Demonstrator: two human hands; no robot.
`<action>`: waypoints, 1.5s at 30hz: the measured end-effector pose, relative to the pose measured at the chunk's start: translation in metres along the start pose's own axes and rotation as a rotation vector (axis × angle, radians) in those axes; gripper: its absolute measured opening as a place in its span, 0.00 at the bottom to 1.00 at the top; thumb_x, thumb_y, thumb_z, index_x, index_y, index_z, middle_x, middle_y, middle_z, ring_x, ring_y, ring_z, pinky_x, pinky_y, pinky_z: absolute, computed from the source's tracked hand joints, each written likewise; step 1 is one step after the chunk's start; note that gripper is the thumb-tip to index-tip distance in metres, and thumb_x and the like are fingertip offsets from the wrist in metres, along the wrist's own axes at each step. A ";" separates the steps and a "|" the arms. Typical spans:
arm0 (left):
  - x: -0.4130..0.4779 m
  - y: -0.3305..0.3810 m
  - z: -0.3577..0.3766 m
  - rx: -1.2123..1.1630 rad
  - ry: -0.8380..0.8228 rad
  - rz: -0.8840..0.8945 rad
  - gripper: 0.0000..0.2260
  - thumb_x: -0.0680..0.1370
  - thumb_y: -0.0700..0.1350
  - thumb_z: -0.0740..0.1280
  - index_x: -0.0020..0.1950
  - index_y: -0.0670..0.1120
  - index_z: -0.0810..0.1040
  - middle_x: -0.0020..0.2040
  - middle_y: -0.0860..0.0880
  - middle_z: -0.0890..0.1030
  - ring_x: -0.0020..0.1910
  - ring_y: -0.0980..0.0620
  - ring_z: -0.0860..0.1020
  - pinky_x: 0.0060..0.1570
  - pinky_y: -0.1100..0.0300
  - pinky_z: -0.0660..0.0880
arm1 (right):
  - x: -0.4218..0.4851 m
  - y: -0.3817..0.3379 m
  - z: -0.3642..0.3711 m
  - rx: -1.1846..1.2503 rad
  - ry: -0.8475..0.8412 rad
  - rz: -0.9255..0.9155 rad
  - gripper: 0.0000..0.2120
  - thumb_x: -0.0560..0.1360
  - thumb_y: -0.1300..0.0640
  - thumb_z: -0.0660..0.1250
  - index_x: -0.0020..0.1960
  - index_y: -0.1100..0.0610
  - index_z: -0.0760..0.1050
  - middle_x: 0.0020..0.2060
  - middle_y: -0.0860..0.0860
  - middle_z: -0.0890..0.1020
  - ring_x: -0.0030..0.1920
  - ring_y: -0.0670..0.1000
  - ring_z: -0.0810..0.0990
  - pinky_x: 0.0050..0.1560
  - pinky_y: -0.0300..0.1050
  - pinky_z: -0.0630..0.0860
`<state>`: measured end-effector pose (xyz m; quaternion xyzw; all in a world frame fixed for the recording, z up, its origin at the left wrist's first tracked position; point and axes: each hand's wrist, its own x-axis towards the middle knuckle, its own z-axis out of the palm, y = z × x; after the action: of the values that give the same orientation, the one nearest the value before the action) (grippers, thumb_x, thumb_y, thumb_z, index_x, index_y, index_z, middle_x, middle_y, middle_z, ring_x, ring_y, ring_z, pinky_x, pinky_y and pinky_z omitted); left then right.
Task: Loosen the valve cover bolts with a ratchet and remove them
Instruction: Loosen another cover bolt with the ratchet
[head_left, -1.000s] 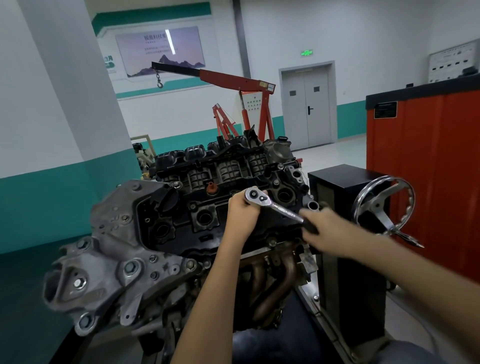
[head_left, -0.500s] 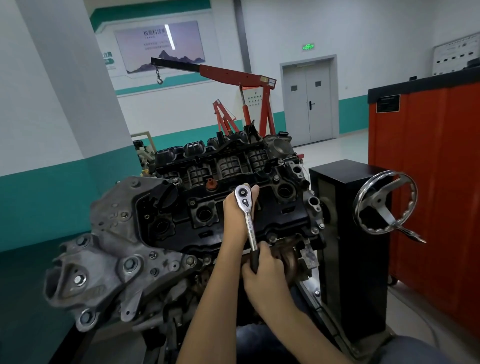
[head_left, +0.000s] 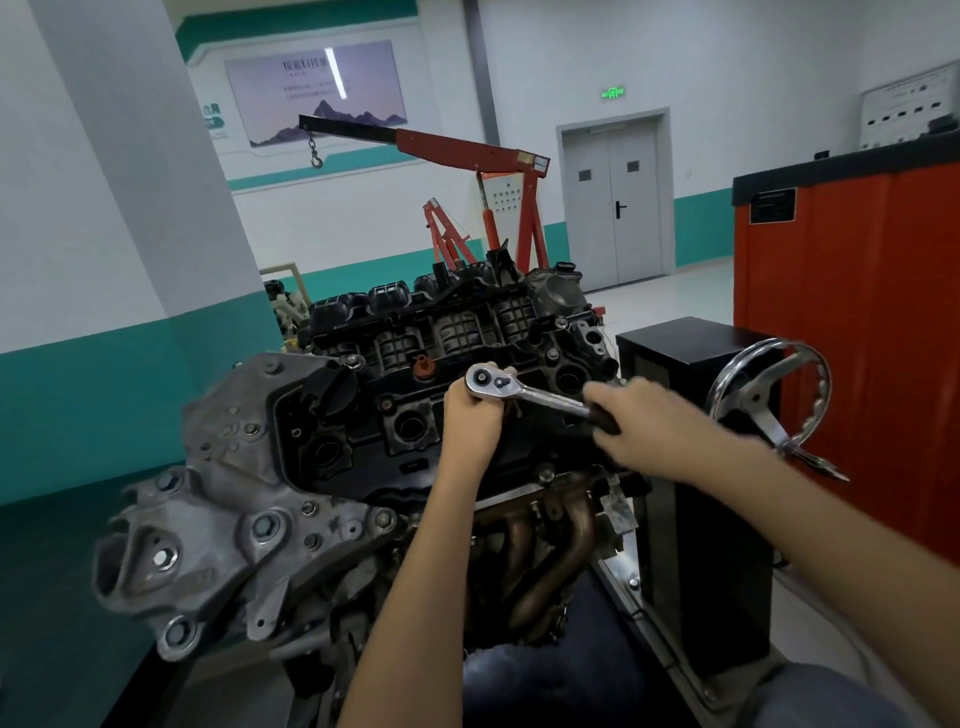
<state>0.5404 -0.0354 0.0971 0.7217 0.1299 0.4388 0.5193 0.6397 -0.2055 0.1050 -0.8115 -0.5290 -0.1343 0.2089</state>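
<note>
**Ratchet handle swung back out to the right**

- Ratchet (head_left: 540, 397) sits on the black valve cover (head_left: 358, 441), top of the engine (head_left: 234, 519), about mid-cover on its near side. Shiny head to the left, black grip end to the right and slightly near.
- Half a second ago the handle pointed straight toward the person, over the exhaust pipes (head_left: 545, 540). Now it lies out to the right, much as it did a second ago.
- Left hand (head_left: 470, 421) has stayed put: wrapped under and around the ratchet head, fingertips showing at its far edge.
- Right hand (head_left: 644, 423) has come up from low near the pipes to the right side of the cover. Fingers closed around the black grip; the hand is motion-blurred.
- The bolt being worked is hidden under the ratchet head, so I cannot tell how far out it is. Another bolt (head_left: 386, 402) shows on the cover just left of the left hand, seated.
- Right of the engine: black box (head_left: 680, 343) with a metal handwheel (head_left: 769, 395), then a red cabinet (head_left: 857, 312). Far behind: red hoist (head_left: 467, 150).
</note>
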 end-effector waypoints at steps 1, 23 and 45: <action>-0.002 -0.001 0.003 -0.007 0.008 0.007 0.18 0.80 0.40 0.66 0.31 0.50 0.67 0.30 0.55 0.70 0.35 0.55 0.69 0.41 0.59 0.66 | -0.014 -0.008 0.018 0.136 0.022 0.057 0.11 0.75 0.57 0.66 0.42 0.48 0.64 0.32 0.47 0.71 0.30 0.47 0.72 0.28 0.38 0.67; -0.006 0.000 0.006 -0.003 0.051 0.020 0.20 0.79 0.37 0.65 0.29 0.52 0.72 0.34 0.50 0.72 0.39 0.52 0.70 0.43 0.56 0.67 | 0.001 0.005 0.005 -0.049 0.006 -0.021 0.07 0.76 0.56 0.65 0.52 0.51 0.68 0.35 0.49 0.71 0.39 0.56 0.78 0.37 0.44 0.70; 0.000 0.004 0.003 0.070 -0.005 0.006 0.24 0.78 0.35 0.63 0.28 0.57 0.78 0.32 0.53 0.74 0.37 0.51 0.69 0.42 0.55 0.65 | 0.009 0.009 -0.015 -0.151 0.002 -0.069 0.08 0.76 0.56 0.65 0.54 0.51 0.70 0.30 0.44 0.66 0.33 0.51 0.73 0.32 0.41 0.65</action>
<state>0.5422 -0.0389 0.1004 0.7410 0.1419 0.4338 0.4926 0.6517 -0.2089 0.1205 -0.8062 -0.5446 -0.1818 0.1428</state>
